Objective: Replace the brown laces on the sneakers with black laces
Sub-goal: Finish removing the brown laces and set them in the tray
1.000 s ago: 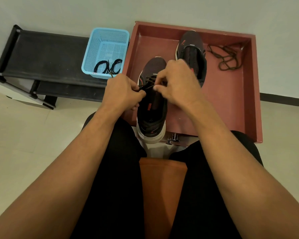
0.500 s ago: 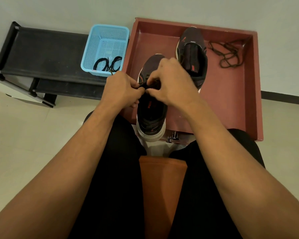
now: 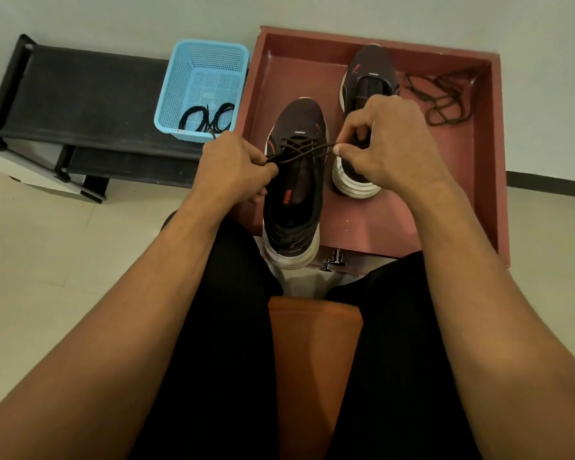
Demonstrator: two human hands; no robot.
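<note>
Left hand [image 3: 236,167]: pinching one end of the brown lace [image 3: 301,151], which is pulled taut. Right hand [image 3: 389,144]: pinching the other end between thumb and forefinger. Near sneaker [image 3: 292,207]: in the tray [image 3: 395,224], lace crossed through its upper eyelets. Far sneaker [image 3: 369,71]: unlaced, we judge, with a loose lace [image 3: 442,97] just beside it. Black laces [image 3: 210,119]: coiled in the basket [image 3: 170,94]. Handling note: we would slacken each crossing from the top down, then draw the ends out row by row, never yanking.
</note>
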